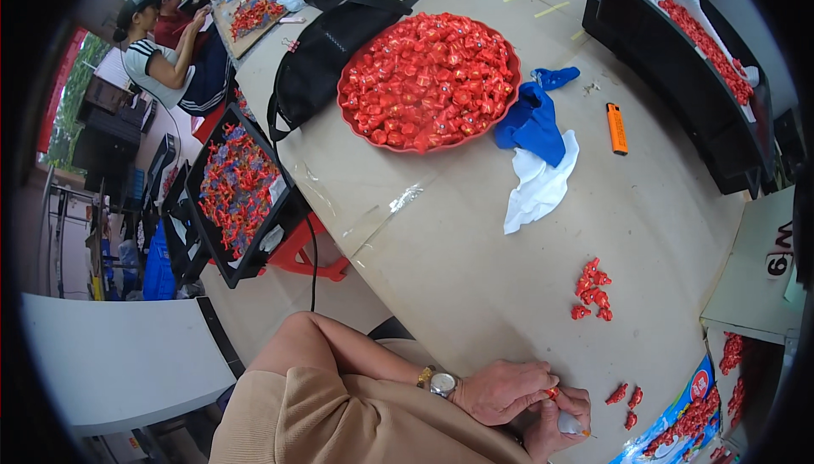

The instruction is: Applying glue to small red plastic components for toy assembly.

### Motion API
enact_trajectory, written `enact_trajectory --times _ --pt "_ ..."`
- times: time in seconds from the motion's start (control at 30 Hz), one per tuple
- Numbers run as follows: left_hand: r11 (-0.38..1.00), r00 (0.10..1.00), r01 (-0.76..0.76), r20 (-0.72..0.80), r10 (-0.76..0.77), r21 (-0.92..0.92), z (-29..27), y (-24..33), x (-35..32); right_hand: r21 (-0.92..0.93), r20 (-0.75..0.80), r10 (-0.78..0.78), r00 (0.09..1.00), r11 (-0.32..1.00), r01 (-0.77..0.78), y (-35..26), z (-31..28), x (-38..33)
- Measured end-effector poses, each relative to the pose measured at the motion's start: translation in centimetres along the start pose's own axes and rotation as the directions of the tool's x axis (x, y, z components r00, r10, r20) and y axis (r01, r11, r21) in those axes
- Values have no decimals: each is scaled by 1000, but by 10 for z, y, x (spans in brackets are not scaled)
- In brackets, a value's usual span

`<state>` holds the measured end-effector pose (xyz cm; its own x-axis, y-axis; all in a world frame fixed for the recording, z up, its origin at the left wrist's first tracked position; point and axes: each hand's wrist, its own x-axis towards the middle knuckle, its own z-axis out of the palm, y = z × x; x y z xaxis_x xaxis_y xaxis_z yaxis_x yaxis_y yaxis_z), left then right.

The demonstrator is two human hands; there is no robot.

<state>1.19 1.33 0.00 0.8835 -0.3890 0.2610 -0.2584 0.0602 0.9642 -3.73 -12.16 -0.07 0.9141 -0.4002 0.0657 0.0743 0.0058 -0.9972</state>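
1. Head view: the left hand (500, 392) has a narrow grip, pinching a small glossy red plastic piece (553, 394), mostly covered, its long axis unclear.
2. The right hand's (551, 436) grip encloses a translucent whitish squeeze bottle (573, 424), slim tip pointing right and slightly down.
3. Beyond, a scalloped red plastic bowl (422, 150) heaped with knobbly red pieces (428, 82) stands on the smooth beige desk (475, 277).

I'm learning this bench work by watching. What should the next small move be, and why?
Probably turn the right hand so the small bottle's thin tip faces the red piece at the left hand's fingertips, because the tip now points away from it. The piece is mostly hidden, so that's tentative.
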Motion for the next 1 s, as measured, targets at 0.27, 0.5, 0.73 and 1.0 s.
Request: enact_trajectory --times 0.27,0.5,0.73,1.0 --pt "1000 999 -12 -36 12 2 3 -4 -1 -24 38 -10 999 1000 11 0 -2 1" --pt "999 999 -6 -39 5 -42 2 2 2 -37 108 94 990 995 -90 8 -19 -7" --pt "996 999 -23 -45 19 -90 2 0 3 -65 98 77 992 995 -70 10 -21 -6" --pt "995 998 -37 -49 32 -90 2 -1 2 -43 111 70 991 997 -65 6 -17 -5"
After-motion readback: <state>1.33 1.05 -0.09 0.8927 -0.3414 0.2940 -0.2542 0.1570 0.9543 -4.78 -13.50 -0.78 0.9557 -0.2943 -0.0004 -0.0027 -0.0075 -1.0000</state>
